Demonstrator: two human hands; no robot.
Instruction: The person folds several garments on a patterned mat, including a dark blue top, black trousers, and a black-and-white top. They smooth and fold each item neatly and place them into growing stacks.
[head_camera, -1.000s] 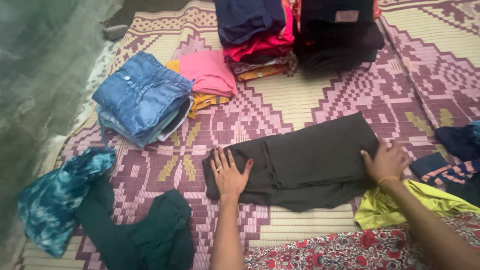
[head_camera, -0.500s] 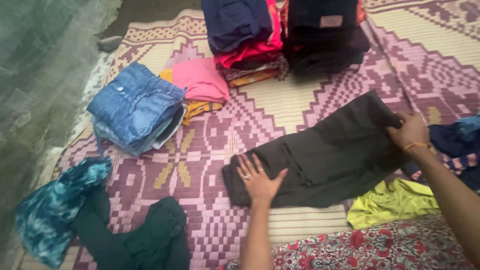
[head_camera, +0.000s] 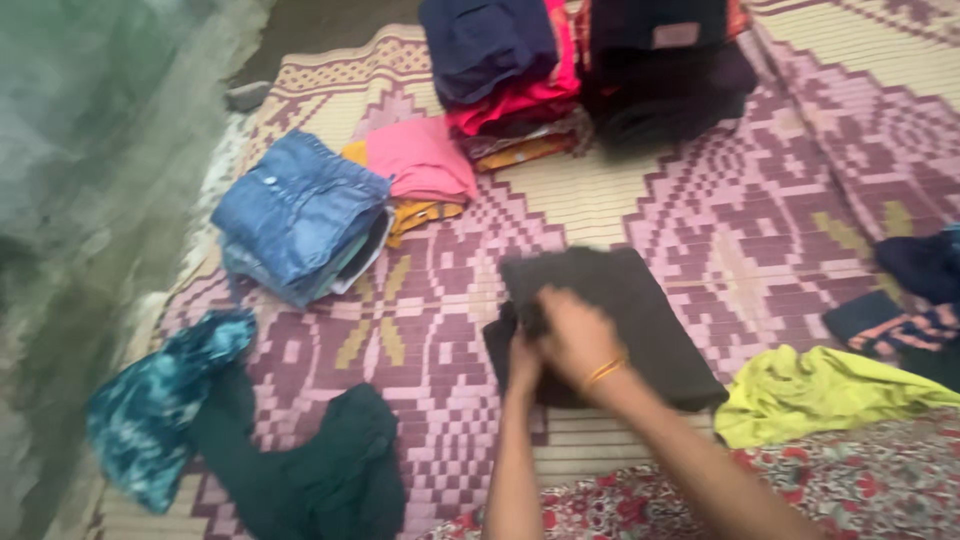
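Dark garment: a dark grey garment lay folded into a compact rectangle on the mat, a little in front of the person.
Right hand: the right hand, with a gold bangle at the wrist, lay across the near left part of the dark grey garment; it was blurred, and I cannot tell if the fingers pinched the cloth or only pressed on it.
Left hand: the left hand was just beside the right hand, at the left edge of the garment, half hidden; its grip I cannot tell.
Around: a folded denim piece and a pink piece lay further away to the left, and a lime green cloth near on the right.
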